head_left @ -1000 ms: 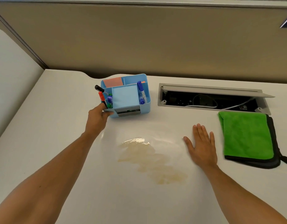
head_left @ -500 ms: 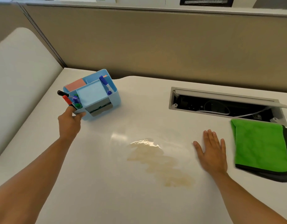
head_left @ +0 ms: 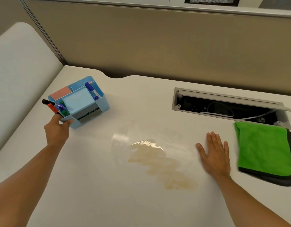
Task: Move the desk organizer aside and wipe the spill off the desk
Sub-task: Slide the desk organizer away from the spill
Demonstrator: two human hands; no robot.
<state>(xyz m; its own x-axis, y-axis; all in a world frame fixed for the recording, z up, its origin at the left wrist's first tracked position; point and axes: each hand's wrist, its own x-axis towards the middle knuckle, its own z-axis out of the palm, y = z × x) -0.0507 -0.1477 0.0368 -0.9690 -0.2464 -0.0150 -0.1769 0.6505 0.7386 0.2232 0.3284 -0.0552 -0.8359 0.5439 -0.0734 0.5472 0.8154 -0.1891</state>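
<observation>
A light blue desk organizer [head_left: 102,102] holding markers and sticky notes sits at the far left of the white desk [head_left: 92,185]. My left hand [head_left: 57,130] grips its near left corner, thumb and fingers pinched on the wall. A pale brown spill [head_left: 159,163] spreads across the middle of the desk, to the right of the organizer and apart from it. My right hand [head_left: 214,154] lies flat, fingers spread, between the spill and a folded green cloth [head_left: 262,148] with a dark edge.
An open cable hatch [head_left: 228,105] with wires inside is set into the desk behind the cloth. A beige partition wall [head_left: 158,43] runs along the back. The desk's left edge meets another white surface [head_left: 18,76].
My left hand has dragged the organizer leftward, away from the spot behind the spill, and turned it slightly. The right hand has stayed flat on the desk.
</observation>
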